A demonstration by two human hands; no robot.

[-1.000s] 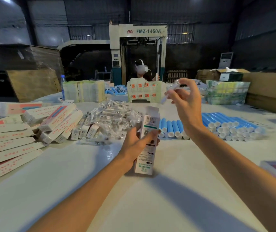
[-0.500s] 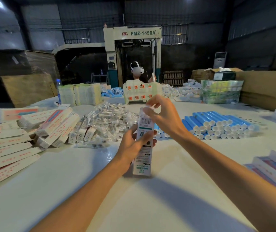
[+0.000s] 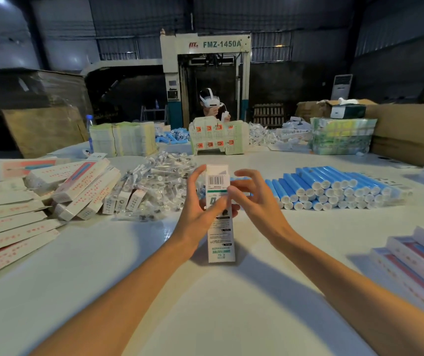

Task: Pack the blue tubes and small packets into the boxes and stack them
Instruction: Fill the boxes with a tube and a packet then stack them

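Two bare forearms reach over the white table [image 3: 205, 317] to a box [image 3: 220, 242] that stands on end at its middle, barcode near the top. The left hand [image 3: 198, 214] grips the box round its middle: thumb across the front, fingers curled behind with their tips showing at the box's right edge, index finger raised along its upper left side. The right hand [image 3: 259, 204] is just right of the box's upper half, fingers spread and loosely curved, holding nothing that shows; its thumb tip touches the box's right edge. Whether the box's top flap is closed I cannot tell. Left of the box, flat cartons [image 3: 8, 227] lie fanned out by the table edge. Right of the box, equally near, a stack [image 3: 416, 265] of long boxes lies at the table's edge. Beyond and left of the box, filled boxes [image 3: 82, 186] lean in a loose pile, and just behind the box's left side spreads a heap of clear packets [image 3: 159, 181]. Behind and right of the box the blue tubes [image 3: 334, 188] lie in neat layers, white caps facing the camera. Farther behind the box stand printed sheets [image 3: 123, 137], upright die-cut cards [image 3: 218, 136], a wrapped bundle [image 3: 342, 136] and brown cardboard [image 3: 411, 129]. Beyond these, a person [image 3: 209, 104] in a white headset is in front of a machine [image 3: 205, 44] marked FMZ-1450A.
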